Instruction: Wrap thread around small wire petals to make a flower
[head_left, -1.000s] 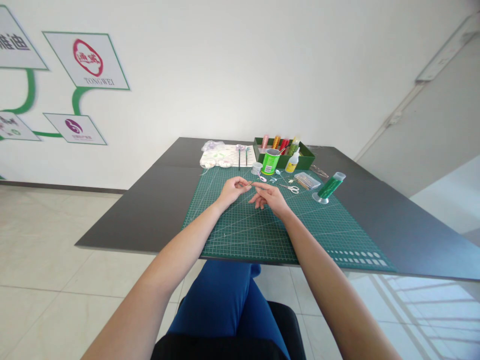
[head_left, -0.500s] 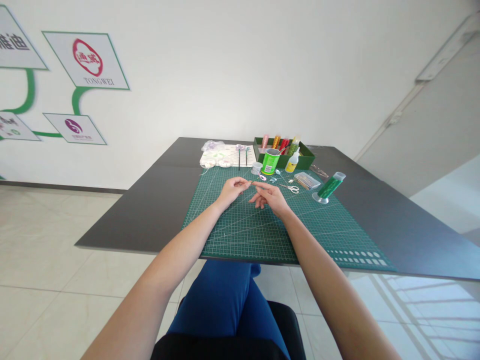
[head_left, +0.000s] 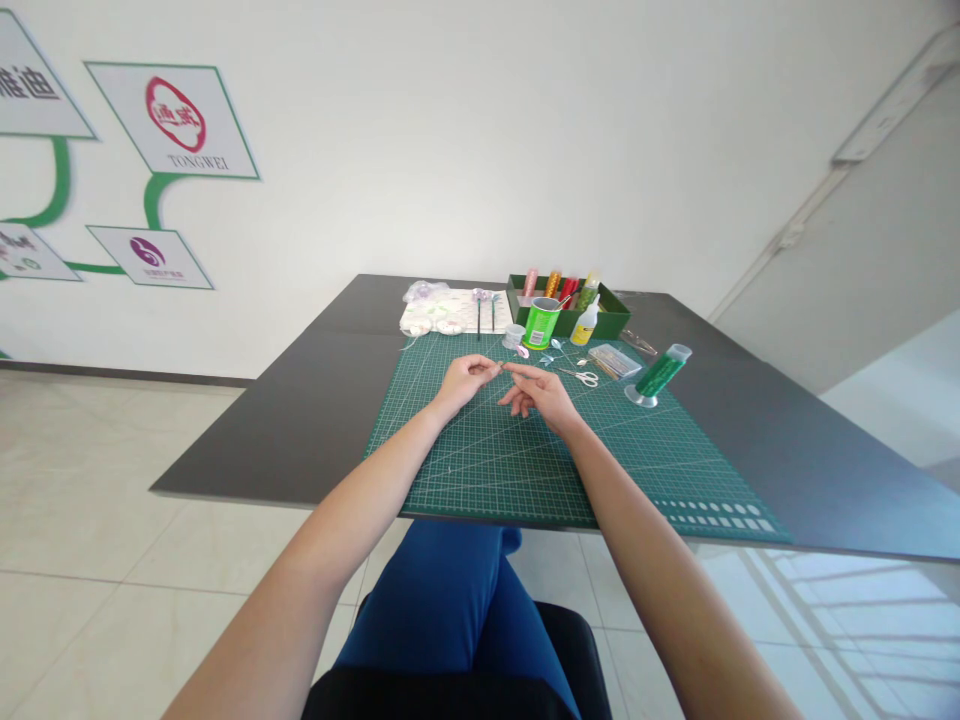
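With fingers [head_left: 481, 362] narrowed on left hand [head_left: 459, 380], holding tiny piece [head_left: 501, 365] above mat [head_left: 510, 470]; pointing right hand [head_left: 546, 392] at it, loosely spread. Barely shifted since earlier; with bare room toward near table [head_left: 277, 400] edge.

Left hand [head_left: 461, 382] pinches a tiny item [head_left: 501, 366], too small to identify; right hand [head_left: 546, 395] extends its forefinger to it above mat [head_left: 495, 460]. Scissors [head_left: 586, 379] lie right, can [head_left: 541, 325] stands beyond.

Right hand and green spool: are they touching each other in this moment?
Apart. The head view shows the mat and the scissors between the right hand and the green spool.
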